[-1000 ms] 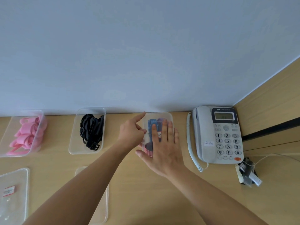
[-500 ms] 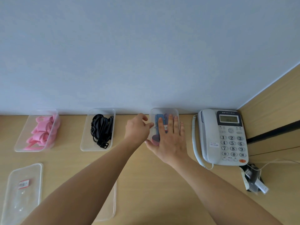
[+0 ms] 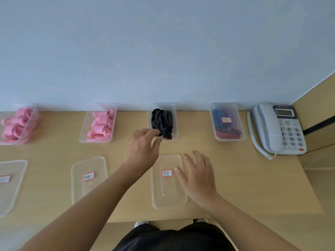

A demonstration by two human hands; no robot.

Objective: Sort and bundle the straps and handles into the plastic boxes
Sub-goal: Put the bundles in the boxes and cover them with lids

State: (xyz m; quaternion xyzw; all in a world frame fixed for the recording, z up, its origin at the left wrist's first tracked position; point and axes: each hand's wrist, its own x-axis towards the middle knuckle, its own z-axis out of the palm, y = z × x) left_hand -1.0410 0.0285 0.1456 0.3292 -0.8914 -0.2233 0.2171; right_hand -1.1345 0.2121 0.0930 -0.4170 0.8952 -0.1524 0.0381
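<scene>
DESK SORTING: A person's left hand (image 3: pixel 141 149) reaches with curled fingers to the near corner of an uncovered plastic box (image 3: pixel 175 122) holding a bundle of black straps (image 3: pixel 163 120). The right hand (image 3: pixel 197 176), fingers spread and slack, is poised over a clear lid (image 3: pixel 168 194) lying just right of the left wrist. It cannot be told whether the right palm touches the lid, nor whether the left hand has hold of the box rim.

The step in hand appears to be closing the strap box. The lid under the right hand bears a red-edged label (image 3: pixel 167 173) and lies directly on the near side of that box. The next move would likely call for the right hand to take the lid by an edge and press it down over the box while the left steadies it.

Beyond and right of the right hand, a second box (image 3: pixel 213 124) of coloured straps (image 3: pixel 228 132) is already lidded and labelled. Left of the left hand, pink handles (image 3: pixel 99 127) fill a third box (image 3: pixel 85 127) and a fourth box (image 3: pixel 34 113), uncovered, with a second lid (image 3: pixel 90 189) and a third lid (image 3: pixel 10 187) lying nearer the person.

All sit on a light wooden desk (image 3: pixel 244 178) against a plain pale wall (image 3: pixel 163 51), with a grey telephone (image 3: pixel 279 127) far right of the right hand, beside a wooden side panel (image 3: pixel 317 98).
</scene>
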